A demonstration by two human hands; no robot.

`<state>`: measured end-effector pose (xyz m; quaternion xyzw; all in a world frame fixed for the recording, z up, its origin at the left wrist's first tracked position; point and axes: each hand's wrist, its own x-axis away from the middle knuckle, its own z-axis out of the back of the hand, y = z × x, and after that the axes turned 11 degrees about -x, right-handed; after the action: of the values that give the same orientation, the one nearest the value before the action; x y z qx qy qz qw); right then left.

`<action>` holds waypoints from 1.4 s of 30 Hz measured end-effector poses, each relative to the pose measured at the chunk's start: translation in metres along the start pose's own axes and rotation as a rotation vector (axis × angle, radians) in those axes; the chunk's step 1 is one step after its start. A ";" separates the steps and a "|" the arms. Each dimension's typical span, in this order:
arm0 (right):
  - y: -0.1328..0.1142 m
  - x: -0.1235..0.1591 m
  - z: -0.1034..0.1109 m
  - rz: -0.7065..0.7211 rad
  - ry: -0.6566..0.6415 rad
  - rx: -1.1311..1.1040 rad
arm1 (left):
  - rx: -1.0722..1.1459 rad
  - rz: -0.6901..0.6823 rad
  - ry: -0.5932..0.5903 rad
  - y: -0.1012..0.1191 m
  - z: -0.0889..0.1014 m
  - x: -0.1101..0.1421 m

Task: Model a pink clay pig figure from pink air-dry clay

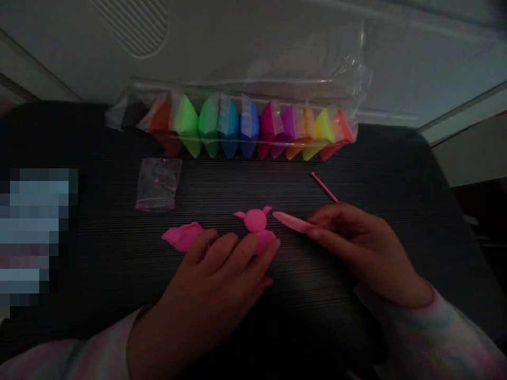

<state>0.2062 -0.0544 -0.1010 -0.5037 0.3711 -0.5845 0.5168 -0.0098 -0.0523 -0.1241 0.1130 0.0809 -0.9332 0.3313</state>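
A pink clay figure (255, 220) lies on the dark table, with a round head, two small pointed ears and a body below. My left hand (222, 279) rests over the body with curled fingers, the index fingertip against its right side; the lower body is hidden under them. A loose lump of pink clay (182, 237) sticks out beyond that hand's other fingers. In my right hand (356, 243), a pink clay knife (291, 222) is pinched between thumb and fingers. Its rounded tip points left, just beside the figure's right ear, apparently without touching it.
Behind the figure, a clear plastic bag holds several colourful clay packets (249, 126) in a row. An opened clear wrapper (159, 184) with pink bits lies on the left of the table (114, 232). A thin pink stick tool (324, 187) lies beyond my right hand.
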 end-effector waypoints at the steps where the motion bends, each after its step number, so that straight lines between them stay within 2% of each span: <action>1: 0.000 0.000 0.000 0.001 -0.004 -0.001 | -0.007 0.007 -0.011 0.001 -0.001 0.000; 8: 0.002 0.002 0.003 0.028 -0.055 0.062 | -0.016 0.008 -0.005 0.002 -0.003 -0.003; 11: 0.002 0.002 0.004 0.040 -0.111 0.113 | -0.007 0.008 0.062 -0.005 0.003 -0.001; 14: 0.002 0.001 0.000 0.080 -0.173 0.215 | -0.015 0.066 0.156 -0.014 0.010 0.003; 20: 0.000 -0.009 -0.010 0.184 -0.335 0.439 | 0.002 0.099 0.176 -0.021 0.008 0.004; 24: 0.002 -0.016 -0.010 0.169 -0.314 0.497 | 0.039 0.052 0.149 -0.019 0.005 0.001; 30: 0.001 -0.023 -0.010 0.222 -0.362 0.560 | 0.045 0.034 0.071 -0.018 0.003 0.001; 37: 0.000 -0.019 -0.016 0.227 -0.271 0.706 | 0.043 0.027 0.060 -0.016 0.000 -0.003; 42: 0.003 -0.016 -0.013 0.245 -0.262 0.635 | 0.049 0.025 0.097 -0.016 0.004 -0.001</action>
<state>0.1931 -0.0399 -0.1098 -0.3405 0.1596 -0.5347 0.7568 -0.0193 -0.0405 -0.1188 0.1670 0.0726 -0.9241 0.3359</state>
